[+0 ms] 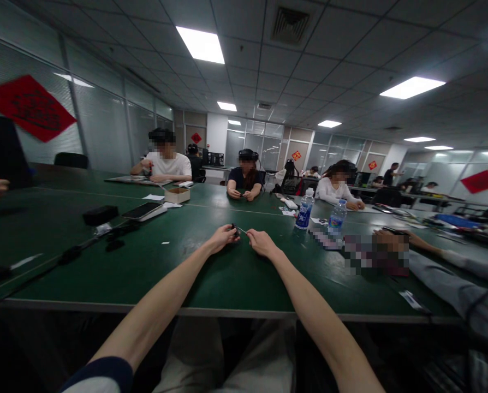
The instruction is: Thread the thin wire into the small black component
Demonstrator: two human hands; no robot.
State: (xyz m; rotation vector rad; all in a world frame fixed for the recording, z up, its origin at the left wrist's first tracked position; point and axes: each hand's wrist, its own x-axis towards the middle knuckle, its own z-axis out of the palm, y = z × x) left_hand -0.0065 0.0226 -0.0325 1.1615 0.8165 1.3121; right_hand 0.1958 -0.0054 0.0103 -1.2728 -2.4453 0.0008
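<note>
My left hand [222, 239] is closed around a small black object [236, 230], held just above the green table [227, 278]. What kind of object it is, I cannot make out. A thin, light metal shaft [243, 231] runs between the two hands, with its far end at the black object. The near end of this shaft disappears into the pinched fingers of my right hand [262, 242], which hide any handle. Whether the tip touches the black object is too small to tell.
Two water bottles [304, 209] [337, 219] stand to the right, near another person's hands [391, 240]. To the left lie a phone [143, 210], a black box [100, 215] and a cable [59, 259]. An open cardboard box [177, 195] sits farther back. Several people sit around the table.
</note>
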